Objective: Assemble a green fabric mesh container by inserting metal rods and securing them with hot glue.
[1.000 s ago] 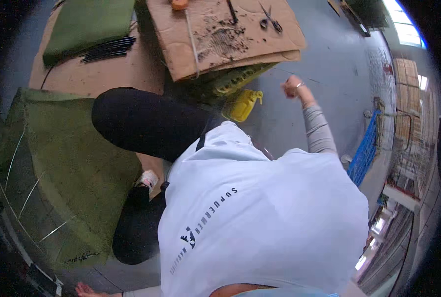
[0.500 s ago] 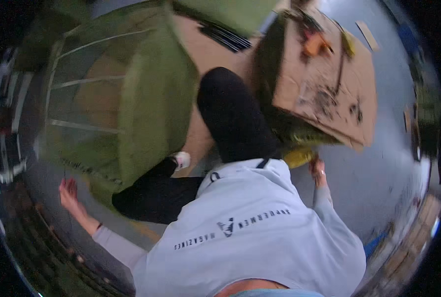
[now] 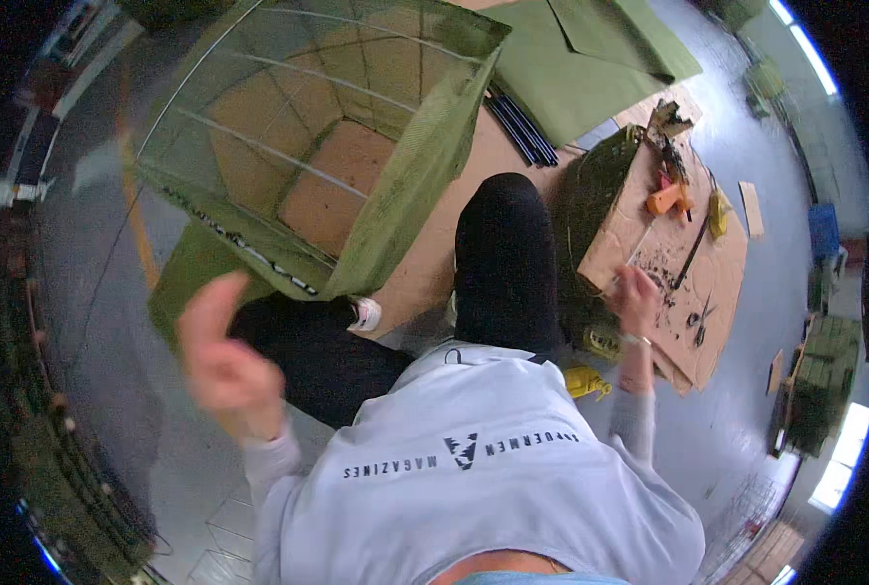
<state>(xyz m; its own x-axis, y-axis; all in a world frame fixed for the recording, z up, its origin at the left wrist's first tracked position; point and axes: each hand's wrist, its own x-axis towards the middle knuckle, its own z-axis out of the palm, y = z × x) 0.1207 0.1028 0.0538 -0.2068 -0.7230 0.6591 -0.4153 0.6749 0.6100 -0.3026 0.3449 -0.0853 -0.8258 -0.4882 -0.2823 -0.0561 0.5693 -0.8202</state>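
My left hand (image 3: pixel 228 361) is smeared by motion, in the air beside my left knee. At least one finger stretches out, and nothing shows in it. Just beyond stands a green mesh-sided fabric frame (image 3: pixel 395 210) with thin metal bars across its opening. My right hand (image 3: pixel 635 302) is over the near left edge of a cardboard sheet (image 3: pixel 717 273), fingers drawn together beside small black bits (image 3: pixel 660 278). What they pinch, if anything, is too small to name. On the cardboard lie dark scissors (image 3: pixel 699 318), an orange-handled tool (image 3: pixel 664 200) and a yellow item (image 3: pixel 718 213).
Under the cardboard is a dark green block-like stack (image 3: pixel 590 200). Black rods (image 3: pixel 522 127) lie near green fabric sheets (image 3: pixel 590 58) at the back. A yellow bundle (image 3: pixel 582 380) is on the floor by my right hip. Green stacks (image 3: pixel 819 380) stand far right.
My right hand has gone from beside the yellow bundle up to the cardboard. My left hand has risen and come inward from the far left. The whole view has shifted.
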